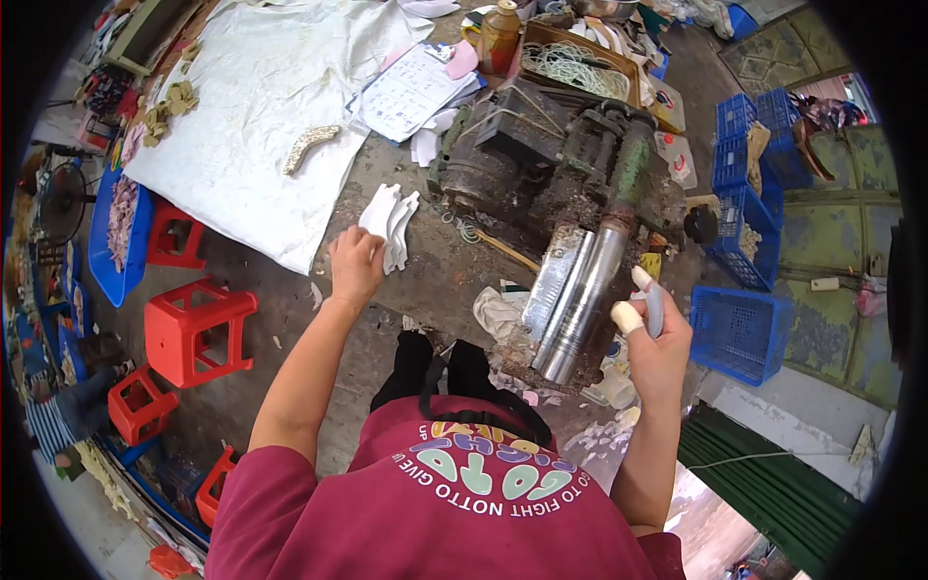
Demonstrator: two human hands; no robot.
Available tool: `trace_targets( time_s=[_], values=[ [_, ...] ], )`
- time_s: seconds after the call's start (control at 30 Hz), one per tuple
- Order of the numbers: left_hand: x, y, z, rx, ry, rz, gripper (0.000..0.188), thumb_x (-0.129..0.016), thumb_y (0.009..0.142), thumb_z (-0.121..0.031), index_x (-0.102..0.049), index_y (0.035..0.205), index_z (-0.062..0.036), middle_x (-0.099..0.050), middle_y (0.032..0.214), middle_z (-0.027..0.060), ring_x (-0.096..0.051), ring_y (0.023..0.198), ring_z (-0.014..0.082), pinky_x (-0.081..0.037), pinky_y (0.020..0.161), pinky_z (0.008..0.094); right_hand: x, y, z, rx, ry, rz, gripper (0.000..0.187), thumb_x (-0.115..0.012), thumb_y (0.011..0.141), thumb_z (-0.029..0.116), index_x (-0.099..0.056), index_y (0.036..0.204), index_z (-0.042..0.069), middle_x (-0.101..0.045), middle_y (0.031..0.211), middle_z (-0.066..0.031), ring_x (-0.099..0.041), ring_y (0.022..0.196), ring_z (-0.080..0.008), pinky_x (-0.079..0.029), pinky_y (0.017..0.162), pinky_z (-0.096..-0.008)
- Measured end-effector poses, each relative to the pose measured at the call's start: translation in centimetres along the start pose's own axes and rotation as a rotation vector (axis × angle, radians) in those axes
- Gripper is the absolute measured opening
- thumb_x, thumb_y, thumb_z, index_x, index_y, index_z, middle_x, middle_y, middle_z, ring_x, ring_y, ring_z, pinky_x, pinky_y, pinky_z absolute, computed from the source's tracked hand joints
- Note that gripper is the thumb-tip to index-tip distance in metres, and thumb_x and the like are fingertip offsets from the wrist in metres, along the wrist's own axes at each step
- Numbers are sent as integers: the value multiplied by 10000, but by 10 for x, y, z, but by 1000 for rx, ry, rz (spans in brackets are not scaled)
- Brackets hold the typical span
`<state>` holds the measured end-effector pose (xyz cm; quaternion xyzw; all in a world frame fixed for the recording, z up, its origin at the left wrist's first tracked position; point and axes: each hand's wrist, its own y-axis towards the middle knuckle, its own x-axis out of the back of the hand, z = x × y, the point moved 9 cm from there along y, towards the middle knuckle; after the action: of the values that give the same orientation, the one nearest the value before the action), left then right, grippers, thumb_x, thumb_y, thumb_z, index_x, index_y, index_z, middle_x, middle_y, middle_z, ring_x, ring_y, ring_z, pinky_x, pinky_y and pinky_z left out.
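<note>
My left hand (pixel 357 268) is over the bench edge, its fingers slightly bent and apart, with the fingertips at the near end of some white curved pieces (pixel 390 220). These lie side by side, their material unclear. My right hand (pixel 661 333) is raised just right of a grimy machine (pixel 512 135), beside its shiny metal roller (pixel 585 300) and flat steel plate (pixel 558 275). Cream covers sit on the thumb and index tips, and a grey wrap shows along the index finger. Thumb and index are apart, and I see nothing between them.
A white cloth (pixel 261 77) covers the bench's left side, with a speckled curved piece (pixel 310 149) on it. Written papers (pixel 411 92) lie behind the machine, near a box of cord (pixel 570 68). Red stools (pixel 193 333) stand left; blue crates (pixel 739 333) stand right.
</note>
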<state>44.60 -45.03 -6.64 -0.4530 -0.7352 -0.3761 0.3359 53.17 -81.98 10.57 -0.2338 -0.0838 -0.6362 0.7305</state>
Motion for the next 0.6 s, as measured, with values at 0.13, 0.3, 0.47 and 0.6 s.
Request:
trace_targets(
  time_s=[0.13, 0.3, 0.47, 0.6],
  values=[
    [24, 2, -75, -83, 16, -77, 246, -650, 694, -15, -658, 929, -87, -569, 1015, 116, -534, 1007, 293, -362, 922, 412, -11, -4, 11, 7, 21, 16, 577, -742, 754, 44, -516, 1283, 3, -533, 723, 49, -434, 621, -11, -363, 532, -178],
    [38, 34, -223, 240, -1311, 569, 91, -715, 757, -67, -685, 818, -5, -633, 866, 44, -583, 839, 131, -440, 793, 275, -58, -13, 51, 102, -147, 291, 734, -802, 679, 201, -471, 1290, -35, -520, 670, -24, -479, 609, -88, -447, 586, -237],
    [33, 26, -266, 455, -1661, 797, 126, -706, 815, -91, -657, 830, 24, -662, 749, 81, -622, 673, 123, -501, 645, 245, -59, -17, 58, 111, 56, 413, 808, -848, 623, 171, -469, 1308, -27, -581, 836, 3, -508, 731, -57, -448, 674, -214],
    [32, 24, -273, 452, -1704, 779, 118, -691, 830, -91, -652, 816, 19, -663, 730, 87, -622, 667, 123, -503, 639, 250, -57, -21, 55, 30, 194, 541, 895, -899, 564, 218, -474, 1314, -21, -603, 942, 1, -526, 820, -58, -450, 754, -217]
  ],
)
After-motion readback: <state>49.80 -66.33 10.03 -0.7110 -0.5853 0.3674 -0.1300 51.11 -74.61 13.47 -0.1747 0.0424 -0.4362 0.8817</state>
